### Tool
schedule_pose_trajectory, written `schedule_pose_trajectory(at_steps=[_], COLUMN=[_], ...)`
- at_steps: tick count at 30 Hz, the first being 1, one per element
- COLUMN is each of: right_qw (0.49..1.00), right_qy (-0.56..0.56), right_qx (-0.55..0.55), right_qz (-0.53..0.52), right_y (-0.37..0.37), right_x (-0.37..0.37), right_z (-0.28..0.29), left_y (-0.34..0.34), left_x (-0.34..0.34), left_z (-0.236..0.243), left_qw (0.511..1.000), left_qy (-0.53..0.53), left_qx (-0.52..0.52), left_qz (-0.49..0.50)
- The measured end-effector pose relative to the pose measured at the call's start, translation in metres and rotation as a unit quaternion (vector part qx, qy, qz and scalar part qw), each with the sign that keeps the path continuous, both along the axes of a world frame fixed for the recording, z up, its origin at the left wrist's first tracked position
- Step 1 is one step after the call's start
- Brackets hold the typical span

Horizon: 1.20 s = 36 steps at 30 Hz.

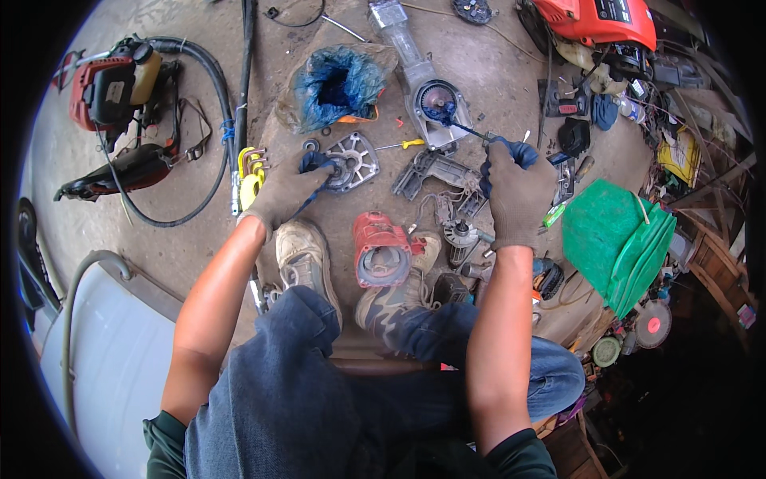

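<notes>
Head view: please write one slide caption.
Left hand on a metal cover, right hand holding a thin rod at a gear housing.

L hand (pixel 286 188): covers part of plate (pixel 349 164); contact pts hidden. R hand (pixel 515 191): hides rod (pixel 472 132) grip end; rod tip obscured by grease (pixel 441 114). R shoe (pixel 428 251): partly behind red hsg. (pixel 381 249). Bag (pixel 333 82): interior too dark to ID contents. Red machine (pixel 597 24): cut off, top edge. Grey panel (pixel 112 343): cut off, L rim.

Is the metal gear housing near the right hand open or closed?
Open: inside the gear housing, the round gear shows uncovered.
</notes>
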State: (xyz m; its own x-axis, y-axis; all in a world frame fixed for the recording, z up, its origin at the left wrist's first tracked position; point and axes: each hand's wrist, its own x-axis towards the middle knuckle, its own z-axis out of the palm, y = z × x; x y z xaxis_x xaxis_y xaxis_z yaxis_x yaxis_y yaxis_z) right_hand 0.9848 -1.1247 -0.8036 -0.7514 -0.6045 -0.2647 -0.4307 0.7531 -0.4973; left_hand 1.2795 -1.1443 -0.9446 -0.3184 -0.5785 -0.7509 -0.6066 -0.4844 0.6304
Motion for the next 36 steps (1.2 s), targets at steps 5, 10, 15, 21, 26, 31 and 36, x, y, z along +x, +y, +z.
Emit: schedule_pose_trajectory(at_steps=[5, 10, 15, 21, 26, 31, 36], right_qw=[0.997, 0.993, 0.988, 0.986, 0.967, 0.963, 0.972], right_qy=[0.026, 0.002, 0.016, -0.004, 0.048, 0.040, 0.035], right_qx=[0.018, -0.010, 0.001, -0.021, -0.016, -0.009, -0.023], right_qz=[0.076, 0.117, 0.152, 0.166, 0.251, 0.267, 0.233], right_y=[0.004, 0.007, 0.007, 0.014, 0.016, 0.016, 0.018], right_x=[-0.007, -0.016, -0.012, -0.009, -0.009, -0.007, -0.012], right_z=[0.007, -0.001, 0.003, -0.003, -0.003, 0.000, -0.001], left_y=[0.000, 0.000, 0.002, 0.000, 0.003, 0.003, 0.001], left_x=[-0.002, -0.002, 0.000, -0.001, 0.002, 0.001, 0.000], left_z=[0.002, -0.001, -0.004, 0.001, -0.008, -0.006, -0.002], left_qw=[1.000, 1.000, 1.000, 1.000, 1.000, 1.000, 0.999], left_qy=[0.003, -0.007, -0.002, -0.006, 0.000, -0.009, 0.003], left_qx=[0.015, 0.018, 0.010, 0.023, 0.022, 0.013, 0.033], left_qz=[0.007, 0.004, 0.004, 0.002, 0.006, 0.003, 0.011])
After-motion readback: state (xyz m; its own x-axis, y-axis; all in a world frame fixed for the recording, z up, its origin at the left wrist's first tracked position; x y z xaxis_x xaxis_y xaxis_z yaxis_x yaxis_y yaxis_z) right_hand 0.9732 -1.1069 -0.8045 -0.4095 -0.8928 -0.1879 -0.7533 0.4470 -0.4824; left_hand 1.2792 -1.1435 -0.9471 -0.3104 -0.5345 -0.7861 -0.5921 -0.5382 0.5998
